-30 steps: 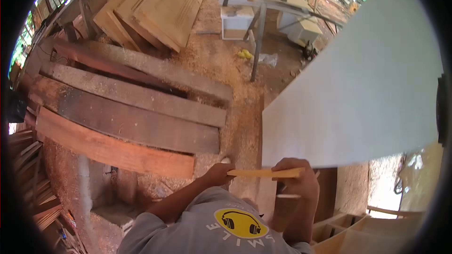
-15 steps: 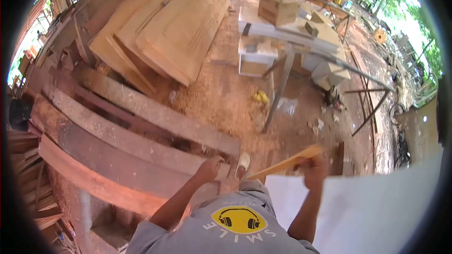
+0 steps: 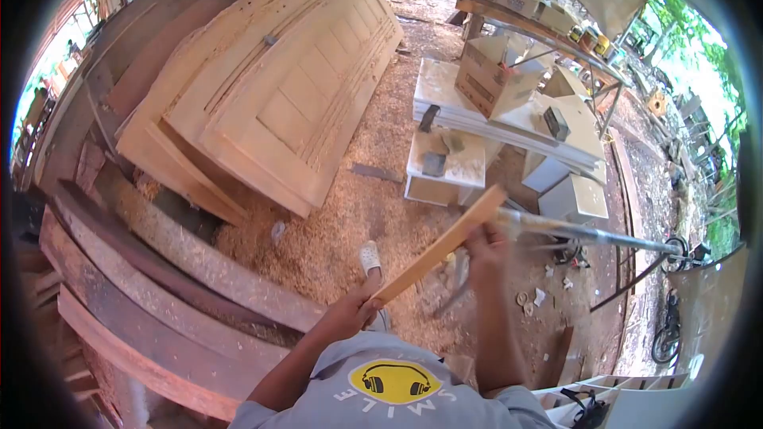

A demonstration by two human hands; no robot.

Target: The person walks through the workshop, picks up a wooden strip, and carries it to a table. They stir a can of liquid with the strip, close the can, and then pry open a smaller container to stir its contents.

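A narrow, light-brown wooden strip point(image 3: 437, 248) is held slantwise in front of my body, its far end up to the right. My left hand point(image 3: 355, 311) is closed around the strip's near end. Farther along, my right hand point(image 3: 486, 253) grips it close to the far end, somewhat blurred. Just beyond that end runs a metal pipe point(image 3: 588, 230) of a stand. Below my left hand, one foot in a white shoe point(image 3: 370, 257) stands on the sawdust.
Carved wooden door panels point(image 3: 302, 103) lean in a stack at the upper left. Long timber beams point(image 3: 183, 270) lie at my left. White boards point(image 3: 548, 123) carry an open cardboard box point(image 3: 486, 71). Wood shavings point(image 3: 334, 214) cover the ground. A workbench point(image 3: 540, 28) stands farther back.
My left hand has come onto the strip's near end; before, it was beside the beams, off the strip. The strip has risen and tilted more steeply. My view has shifted, and the white sheet at right is gone.
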